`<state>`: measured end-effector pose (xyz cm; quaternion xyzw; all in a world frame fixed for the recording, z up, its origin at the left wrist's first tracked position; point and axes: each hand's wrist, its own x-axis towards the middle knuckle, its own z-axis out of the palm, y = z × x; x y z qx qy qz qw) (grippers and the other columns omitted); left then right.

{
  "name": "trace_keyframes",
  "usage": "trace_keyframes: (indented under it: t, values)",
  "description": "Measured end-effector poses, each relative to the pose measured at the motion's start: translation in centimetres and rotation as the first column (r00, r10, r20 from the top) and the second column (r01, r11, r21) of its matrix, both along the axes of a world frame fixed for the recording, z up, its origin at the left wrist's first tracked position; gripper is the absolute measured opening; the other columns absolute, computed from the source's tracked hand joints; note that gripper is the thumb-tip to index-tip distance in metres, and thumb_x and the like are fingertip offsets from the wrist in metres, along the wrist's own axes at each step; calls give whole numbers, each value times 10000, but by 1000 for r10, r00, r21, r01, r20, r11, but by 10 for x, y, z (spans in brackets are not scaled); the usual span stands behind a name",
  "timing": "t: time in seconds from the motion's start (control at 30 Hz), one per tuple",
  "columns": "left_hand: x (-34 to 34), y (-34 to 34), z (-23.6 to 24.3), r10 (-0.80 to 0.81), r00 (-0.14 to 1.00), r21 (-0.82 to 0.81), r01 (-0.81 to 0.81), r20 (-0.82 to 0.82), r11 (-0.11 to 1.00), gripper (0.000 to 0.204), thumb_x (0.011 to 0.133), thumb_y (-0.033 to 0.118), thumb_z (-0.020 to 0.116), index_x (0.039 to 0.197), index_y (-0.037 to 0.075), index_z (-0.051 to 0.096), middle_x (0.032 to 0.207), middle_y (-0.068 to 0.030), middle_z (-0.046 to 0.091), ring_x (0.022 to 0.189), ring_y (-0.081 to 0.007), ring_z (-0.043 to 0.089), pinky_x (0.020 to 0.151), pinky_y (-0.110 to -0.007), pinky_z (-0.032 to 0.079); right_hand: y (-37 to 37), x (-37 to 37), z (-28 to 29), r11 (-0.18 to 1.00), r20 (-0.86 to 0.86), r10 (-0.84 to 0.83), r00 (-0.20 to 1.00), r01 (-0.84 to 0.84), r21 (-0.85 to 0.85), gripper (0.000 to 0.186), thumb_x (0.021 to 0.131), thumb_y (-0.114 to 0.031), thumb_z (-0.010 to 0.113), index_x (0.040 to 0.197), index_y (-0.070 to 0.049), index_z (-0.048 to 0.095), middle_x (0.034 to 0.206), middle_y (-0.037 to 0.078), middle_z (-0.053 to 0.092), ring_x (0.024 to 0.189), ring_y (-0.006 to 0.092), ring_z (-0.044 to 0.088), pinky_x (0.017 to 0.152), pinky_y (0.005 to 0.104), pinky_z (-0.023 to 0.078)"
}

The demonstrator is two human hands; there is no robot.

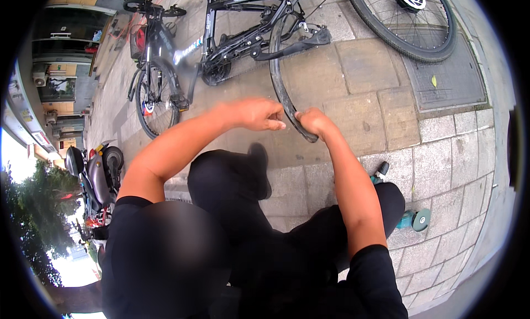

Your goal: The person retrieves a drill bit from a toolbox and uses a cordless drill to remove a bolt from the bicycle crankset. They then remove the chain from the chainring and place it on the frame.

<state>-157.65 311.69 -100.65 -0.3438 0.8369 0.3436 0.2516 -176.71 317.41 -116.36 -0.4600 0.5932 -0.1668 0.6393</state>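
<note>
A long, dusty dark inner tube (279, 78) hangs in a curve past the rear of a black bicycle frame (243, 34). My right hand (313, 123) is closed around the tube near its lower bend, thumb on top. Just left of the tube is my left hand (262, 114), its fingers curled with a gap between them and the thumb. I see nothing in that hand, and whether it touches the tube is unclear. At the upper right, a bicycle wheel (395, 34) with a brake disc lies apart from the frame.
An angle grinder (414, 220) with a teal body lies by my right knee. Left of the frame stands another bicycle (156, 70) with a red bag. Farther left is a parked motorbike (99, 178). A grey access cover (450, 78) is set in the paving.
</note>
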Motion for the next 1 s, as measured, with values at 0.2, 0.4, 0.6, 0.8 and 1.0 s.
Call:
trace_keyframes:
  t: [0.2, 0.4, 0.6, 0.8, 1.0]
  values:
    - [25, -7, -106, 352, 934, 345, -352, 64, 870, 509, 1032, 477, 648, 1210, 1, 667, 1110, -131, 741, 1070, -258, 713, 909, -416, 568, 6, -16, 29, 990, -136, 57, 989, -38, 137, 542, 1021, -415, 584, 1071, 107, 720, 1056, 338, 723, 1032, 447, 720, 900, 468, 548]
    - [44, -6, -210, 958, 147, 947, -250, 245, -204, 417, 1066, 399, 535, 1229, 36, 661, 1206, -141, 717, 1157, -332, 675, 1001, -495, 536, 6, 28, 3, 979, 34, -201, 979, 201, 15, 586, 1017, -465, 593, 1237, 69, 695, 1050, 241, 745, 1036, 311, 714, 910, 416, 542]
    - [28, -28, -256, 945, -4, 921, 228, 326, -317, 407, 1059, 427, 487, 888, 93, 645, 802, -95, 667, 982, -321, 645, 1025, -488, 485, 0, 46, 3, 958, 53, -277, 960, 271, 91, 546, 1032, -481, 568, 1208, 11, 725, 823, 123, 723, 702, 255, 675, 676, 437, 524]
    - [7, -8, -222, 942, -131, 949, 112, 309, -295, 432, 1061, 475, 442, 790, 156, 550, 671, -27, 562, 718, -264, 581, 821, -488, 513, -1, 3, 74, 958, -483, 45, 875, -175, -228, 503, 1007, -483, 599, 947, -3, 737, 849, 272, 706, 847, 474, 685, 791, 526, 537]
    - [18, -19, -221, 914, -239, 945, 87, 327, -315, 466, 1033, 507, 437, 767, 138, 539, 661, -50, 540, 654, -268, 571, 725, -464, 519, -1, 61, 87, 819, -674, 331, 661, -555, -142, 354, 967, -338, 666, 959, 15, 690, 831, 270, 707, 844, 460, 699, 793, 526, 554]
